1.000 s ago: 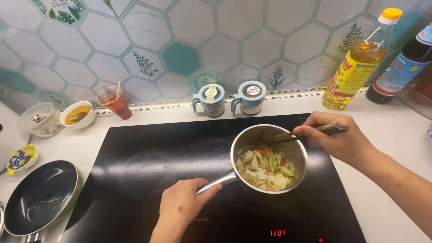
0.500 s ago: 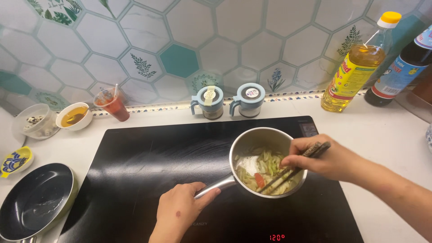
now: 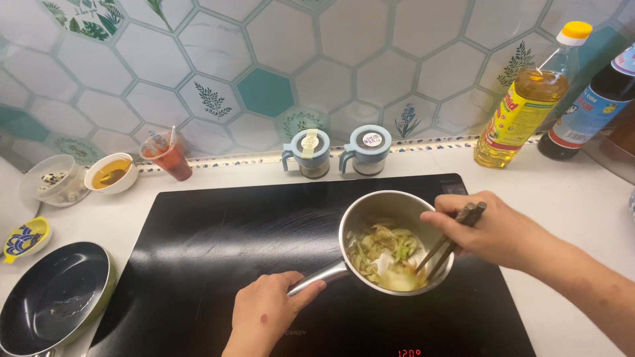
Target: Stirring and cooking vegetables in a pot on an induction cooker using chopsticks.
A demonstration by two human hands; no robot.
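A small steel saucepan point(image 3: 367, 210) sits on the black induction hob point(image 3: 218, 244), right of centre. It holds pale green and white chopped vegetables point(image 3: 387, 254). My left hand point(image 3: 264, 317) grips the pan's metal handle point(image 3: 317, 277) at the lower left. My right hand point(image 3: 493, 235) is over the pan's right rim and holds a pair of dark chopsticks point(image 3: 450, 244), whose tips dip into the vegetables.
A dark frying pan point(image 3: 53, 297) lies at the lower left. Behind the hob stand two lidded jars point(image 3: 337, 151), a red sauce cup point(image 3: 169, 155) and small bowls point(image 3: 109, 173). An oil bottle point(image 3: 522, 106) and a dark bottle point(image 3: 589, 109) stand at the right.
My right hand has swung from the pan's far rim down to its right side, stirring with the chopsticks. The vegetables have shifted in the pan. My left hand stays on the handle.
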